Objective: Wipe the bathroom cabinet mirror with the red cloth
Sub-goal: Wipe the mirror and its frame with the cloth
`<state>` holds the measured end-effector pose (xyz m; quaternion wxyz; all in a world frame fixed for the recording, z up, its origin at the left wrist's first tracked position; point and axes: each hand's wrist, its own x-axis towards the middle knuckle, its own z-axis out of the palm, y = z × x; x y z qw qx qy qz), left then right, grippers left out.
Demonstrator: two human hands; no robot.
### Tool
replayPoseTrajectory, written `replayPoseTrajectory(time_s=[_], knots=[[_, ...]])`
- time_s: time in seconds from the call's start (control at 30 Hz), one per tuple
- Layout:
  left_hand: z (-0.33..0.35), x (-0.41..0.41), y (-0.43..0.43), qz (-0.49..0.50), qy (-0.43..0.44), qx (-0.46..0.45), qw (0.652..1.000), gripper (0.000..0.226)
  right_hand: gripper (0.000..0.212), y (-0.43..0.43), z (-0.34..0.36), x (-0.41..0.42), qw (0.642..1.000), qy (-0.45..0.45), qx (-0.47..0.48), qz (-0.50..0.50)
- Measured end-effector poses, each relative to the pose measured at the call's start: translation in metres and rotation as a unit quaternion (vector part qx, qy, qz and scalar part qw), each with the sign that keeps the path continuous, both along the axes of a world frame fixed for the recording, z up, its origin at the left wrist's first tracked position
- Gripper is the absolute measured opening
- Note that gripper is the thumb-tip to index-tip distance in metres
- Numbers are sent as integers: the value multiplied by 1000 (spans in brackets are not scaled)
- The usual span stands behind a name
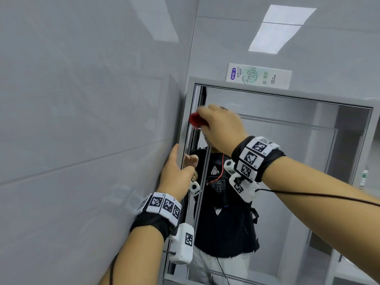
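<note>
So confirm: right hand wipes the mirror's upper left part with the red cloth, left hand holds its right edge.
Wrong edge: head view shows the left hand holding the left edge of the mirror. The right hand and red cloth are as stated.

Bright, even light. Ceiling panels glare off glossy tiles [82, 120]. Right hand [221, 128] is motion-blurred; straight lines bow toward the edges.
</note>
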<state>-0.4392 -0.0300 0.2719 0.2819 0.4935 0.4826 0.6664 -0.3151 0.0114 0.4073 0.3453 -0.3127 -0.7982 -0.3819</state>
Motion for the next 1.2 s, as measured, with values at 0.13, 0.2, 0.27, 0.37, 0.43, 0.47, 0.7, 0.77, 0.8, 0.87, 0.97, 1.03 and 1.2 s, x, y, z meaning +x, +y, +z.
replayPoseTrajectory(time_s=[0.13,0.2,0.27,0.37,0.43,0.47,0.7,0.77,0.8,0.87,0.97,1.03,1.2], knots=[[-1,1,-4,6,3,-13,1000,87,26,1,8,2,1000,-17,-3,-5],[0,2,-7,7,8,-23,1000,86,25,3,25,3,996,82,20,-12],[1,3,-8,15,18,-33,999,86,25,2,24,1,995,94,18,-12],[3,2,-9,22,30,-37,999,88,26,-2,3,-4,1000,-24,-13,12],[3,3,-10,19,29,-40,999,89,26,-1,6,-2,999,-43,-11,5],[3,3,-10,13,24,-40,999,89,26,-1,13,-2,1000,-16,1,0],[4,2,-10,12,17,-35,999,83,26,-9,-13,-10,996,-86,-19,-8],[4,2,-10,13,27,-38,999,83,26,-10,-9,-6,997,-75,-15,-15],[5,2,-11,15,31,-41,999,85,26,-9,-4,-5,999,-42,-3,-15],[4,2,-11,22,38,-51,998,88,26,-8,-2,-3,1000,13,16,-16],[0,1,-8,20,33,-58,998,82,25,-12,-24,-4,999,-38,-11,-4],[-2,1,-6,20,22,-50,998,74,24,-15,-41,-4,993,-113,-30,-8],[0,1,-8,11,4,-43,999,77,25,-10,-13,-2,1000,-16,16,-16]])
